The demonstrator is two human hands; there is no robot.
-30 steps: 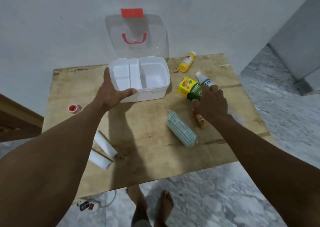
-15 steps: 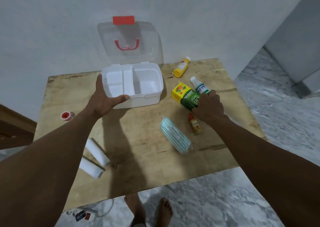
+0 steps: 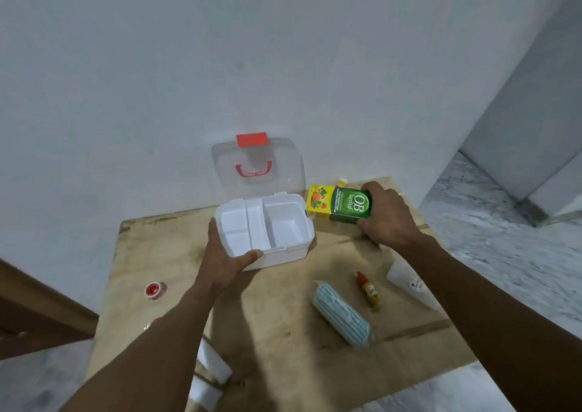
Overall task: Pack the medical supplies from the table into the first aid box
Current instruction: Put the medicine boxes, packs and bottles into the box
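The white first aid box [image 3: 285,249] stands open at the back of the wooden table [image 3: 283,301], its clear lid [image 3: 258,166] leaning on the wall. My left hand [image 3: 225,255] grips the box's front left corner. My right hand [image 3: 389,218] holds a green and yellow carton [image 3: 338,204] lifted just right of the box. On the table lie a striped blue pack [image 3: 341,317], a small red-capped bottle [image 3: 369,291], a white tube [image 3: 409,282], a red tape roll [image 3: 154,289] and two white rolls [image 3: 211,377]. A yellow bottle [image 3: 341,181] peeks out behind the carton.
A white wall rises right behind the table. Dark wooden furniture [image 3: 37,311] stands at the left. Marble floor [image 3: 504,238] lies to the right and in front.
My right hand has closed on the carton and lifted it off the table toward the box. The head view has tilted upward. My left hand stays on the box.
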